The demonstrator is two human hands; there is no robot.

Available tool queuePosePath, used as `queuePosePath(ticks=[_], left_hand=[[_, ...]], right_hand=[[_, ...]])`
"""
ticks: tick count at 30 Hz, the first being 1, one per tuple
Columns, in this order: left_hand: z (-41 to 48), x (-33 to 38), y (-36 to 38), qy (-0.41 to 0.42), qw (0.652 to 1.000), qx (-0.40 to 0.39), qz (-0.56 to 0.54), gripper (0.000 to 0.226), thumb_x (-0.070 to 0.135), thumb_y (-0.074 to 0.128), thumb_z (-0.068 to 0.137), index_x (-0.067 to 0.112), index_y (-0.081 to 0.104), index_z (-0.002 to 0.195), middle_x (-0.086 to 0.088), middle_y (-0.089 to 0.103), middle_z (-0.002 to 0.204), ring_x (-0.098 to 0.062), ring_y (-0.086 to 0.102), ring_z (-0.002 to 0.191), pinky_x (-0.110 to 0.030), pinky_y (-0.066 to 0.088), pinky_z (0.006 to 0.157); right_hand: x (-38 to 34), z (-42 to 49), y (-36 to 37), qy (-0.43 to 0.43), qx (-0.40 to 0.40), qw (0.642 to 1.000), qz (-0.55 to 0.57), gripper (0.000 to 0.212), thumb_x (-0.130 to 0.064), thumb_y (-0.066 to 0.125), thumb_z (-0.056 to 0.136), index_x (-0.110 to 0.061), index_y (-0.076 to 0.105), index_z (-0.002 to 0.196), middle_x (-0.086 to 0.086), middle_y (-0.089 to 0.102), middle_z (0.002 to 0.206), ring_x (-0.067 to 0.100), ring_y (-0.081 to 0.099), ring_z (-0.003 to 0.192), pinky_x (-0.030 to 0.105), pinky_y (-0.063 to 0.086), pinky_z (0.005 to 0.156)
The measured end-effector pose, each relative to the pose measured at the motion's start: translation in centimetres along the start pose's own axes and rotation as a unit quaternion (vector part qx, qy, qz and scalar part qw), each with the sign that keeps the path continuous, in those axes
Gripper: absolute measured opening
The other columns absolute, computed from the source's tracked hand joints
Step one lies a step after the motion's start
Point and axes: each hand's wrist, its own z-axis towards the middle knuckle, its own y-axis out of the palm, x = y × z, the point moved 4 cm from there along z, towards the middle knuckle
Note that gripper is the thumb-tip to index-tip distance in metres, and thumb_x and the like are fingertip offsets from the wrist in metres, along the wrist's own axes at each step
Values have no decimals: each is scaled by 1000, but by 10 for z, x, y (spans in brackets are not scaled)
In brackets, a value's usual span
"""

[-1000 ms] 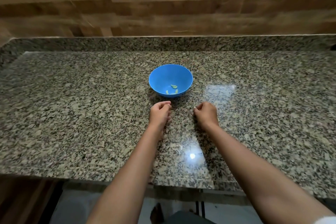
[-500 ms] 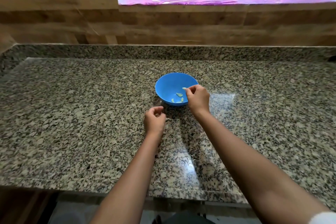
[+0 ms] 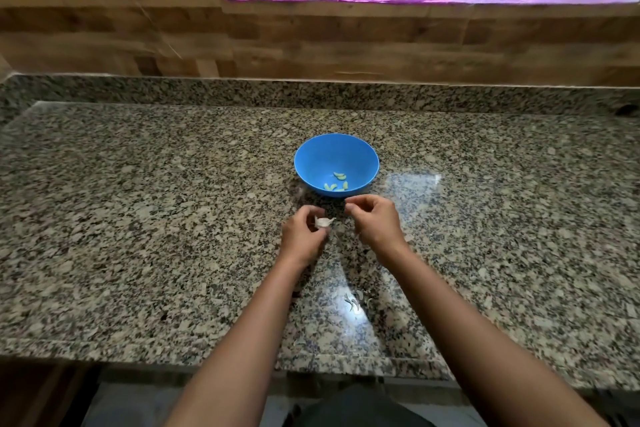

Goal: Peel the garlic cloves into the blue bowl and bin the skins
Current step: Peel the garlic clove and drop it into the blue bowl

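Head view: left grip (image 3: 303,236) pinches a white garlic clove (image 3: 323,222), skin apparently still on, low over the counter (image 3: 138,218), its tip turned right for stripping. Right grip (image 3: 375,224) sits just beside it, fingers curled, nothing visible in it. Blue bowl (image 3: 322,156) stands just beyond both hands, probably to keep drops short; peeled cloves (image 3: 337,182) lie inside. Loose skins (image 3: 355,300) sit on the near counter between the forearms, unbinned. No bin in view. The path to the bowl is unobstructed.

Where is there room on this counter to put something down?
Wide bare counter left of the blue bowl, and right of it. Crowded in front of the bowl: left hand holding garlic, right hand, and skins nearer the front edge.
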Motion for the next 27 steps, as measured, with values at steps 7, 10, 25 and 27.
queuePosePath(ticks=[7,10,25,27], left_hand=[[-16,15,6,-14,969,-104,-225,33,-5,71,77,12,58,101,-6,66,92,-13,64,83,-21,55,73],[-21,14,4,-36,936,-146,-317,28,-3,70,77,10,64,102,-9,70,94,-16,66,84,-26,53,75],[-30,19,2,-83,843,-171,-504,29,9,66,68,4,67,97,-8,73,88,-15,69,84,-24,56,79],[-31,19,0,-88,844,-175,-500,31,8,67,67,2,66,98,-8,73,88,-16,69,83,-23,57,77]], right_hand=[[1,-19,-3,-7,-121,992,-44,17,-8,59,90,-8,69,104,12,69,92,16,57,66,27,48,53],[-6,-24,-10,-14,-135,991,-6,16,-8,60,90,-5,69,102,5,67,83,9,58,64,22,51,49],[-24,-44,-16,-56,-160,985,30,19,-16,64,87,-7,69,103,12,70,85,16,64,70,26,57,58],[-23,-44,-16,-61,-156,986,18,18,-16,64,88,-7,69,102,11,70,83,16,64,70,26,57,58]])
